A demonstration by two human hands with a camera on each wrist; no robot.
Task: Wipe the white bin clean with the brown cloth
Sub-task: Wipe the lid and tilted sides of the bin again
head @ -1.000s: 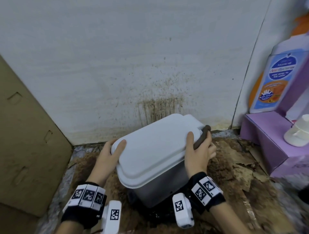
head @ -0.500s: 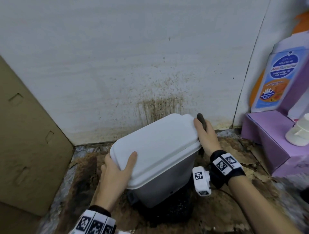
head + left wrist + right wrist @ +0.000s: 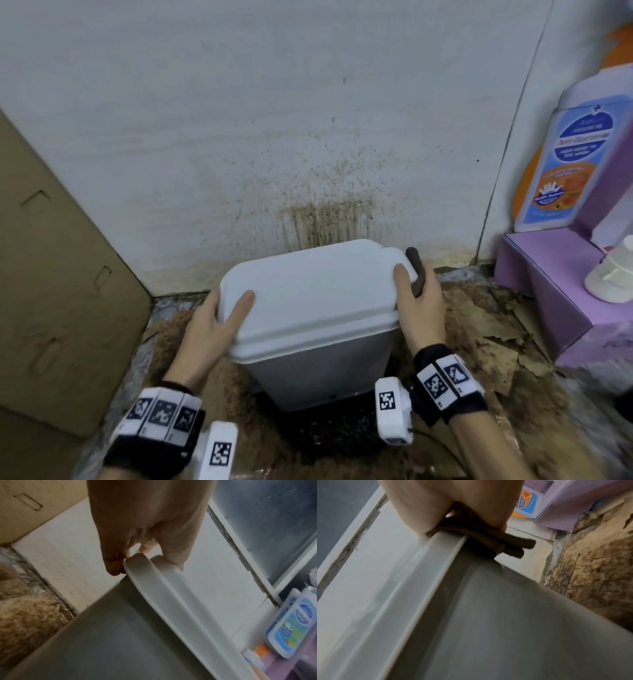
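- Here, in the head view, a white bin with its lid closed stands on a stained brown floor, just in front of a splattered white wall.
- The left hand clasps the lid's left edge, thumb on top.
- The right hand grips the lid's right edge, pressing a folded brown cloth against it.
- A cardboard panel leans at the left; a purple box and a soap bottle sit at the right.
- In the left wrist view, curled fingers hook under the lid's rim.
- In the right wrist view, the cloth is clamped between the hand and the rim.
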